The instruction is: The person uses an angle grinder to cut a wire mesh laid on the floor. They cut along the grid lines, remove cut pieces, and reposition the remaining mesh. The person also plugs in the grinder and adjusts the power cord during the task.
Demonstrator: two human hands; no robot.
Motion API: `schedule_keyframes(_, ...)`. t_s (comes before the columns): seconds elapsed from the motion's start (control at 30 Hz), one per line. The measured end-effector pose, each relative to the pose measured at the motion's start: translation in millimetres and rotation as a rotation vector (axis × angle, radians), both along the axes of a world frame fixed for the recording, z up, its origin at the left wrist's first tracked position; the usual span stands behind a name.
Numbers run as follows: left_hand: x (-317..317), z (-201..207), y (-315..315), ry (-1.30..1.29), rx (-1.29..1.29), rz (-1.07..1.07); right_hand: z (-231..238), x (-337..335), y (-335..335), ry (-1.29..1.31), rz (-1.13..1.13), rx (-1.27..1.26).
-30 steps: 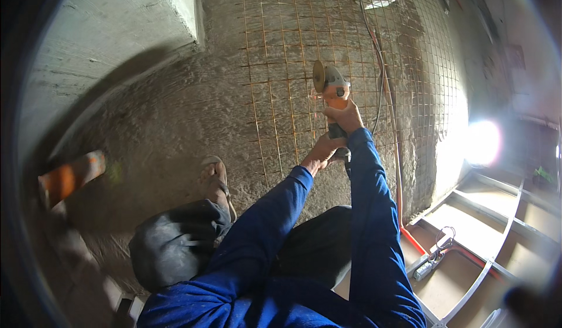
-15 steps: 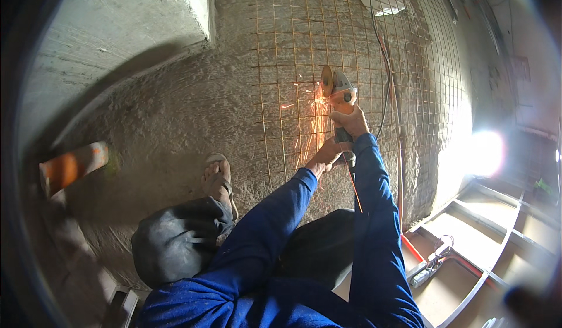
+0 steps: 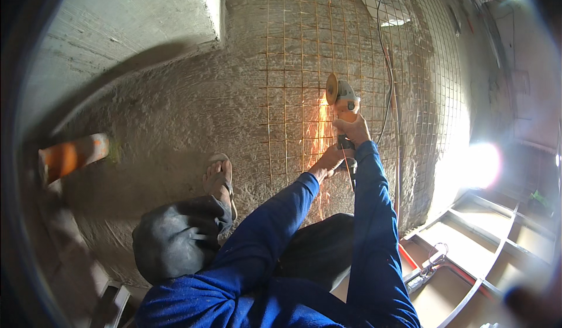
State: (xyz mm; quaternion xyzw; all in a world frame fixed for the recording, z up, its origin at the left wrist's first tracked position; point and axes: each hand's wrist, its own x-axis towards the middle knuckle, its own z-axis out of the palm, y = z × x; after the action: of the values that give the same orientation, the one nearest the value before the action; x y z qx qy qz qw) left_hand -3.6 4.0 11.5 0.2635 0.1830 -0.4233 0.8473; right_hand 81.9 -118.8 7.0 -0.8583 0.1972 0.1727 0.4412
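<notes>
Both my hands are closed around an angle grinder with an orange and grey body. My right hand grips it just behind the head, and my left hand wraps the rear of the body. The round cutting disc stands on edge at a wire of the rusty steel mesh, which lies over the rough concrete floor. Orange sparks stream from the disc back toward my left forearm. The exact contact point is hidden by the glare of the sparks.
A dark cable runs over the mesh to my right. My sandalled foot rests on the concrete left of the mesh. An orange and white cylinder lies far left. A metal frame and a glaring lamp are at right.
The grinder and both hands appear slightly lower in the picture, partly because the whole view has shifted. The spark stream is denser and longer, reaching down past my left wrist.
</notes>
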Motion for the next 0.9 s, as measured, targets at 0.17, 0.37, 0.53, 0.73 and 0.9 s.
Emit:
schedule_keyframes(0.17, -1.4, 3.1, 1.8, 0.022, -0.028, 0.004, 7.6, -2.1, 4.1, 0.026, -0.026, -0.024)
schedule_keyframes(0.37, -0.4, 4.3, 1.6, 0.041, -0.022, -0.039, 10.6, -2.2, 6.0, 0.006, -0.022, 0.018)
schedule_keyframes(0.53, 2.1, 0.6, 1.4, -0.001, -0.021, 0.0, 4.1, 2.9, 2.2, 0.066, 0.03, 0.025)
schedule_keyframes(0.73, 4.4, -10.8, 0.6, -0.008, -0.032, 0.01, 19.9, 6.9, 14.9, 0.012, -0.038, 0.136)
schedule_keyframes(0.9, 3.8, -9.0, -0.8, -0.031, -0.096, -0.006, 35.7, 6.2, 23.8, 0.016, -0.059, 0.095)
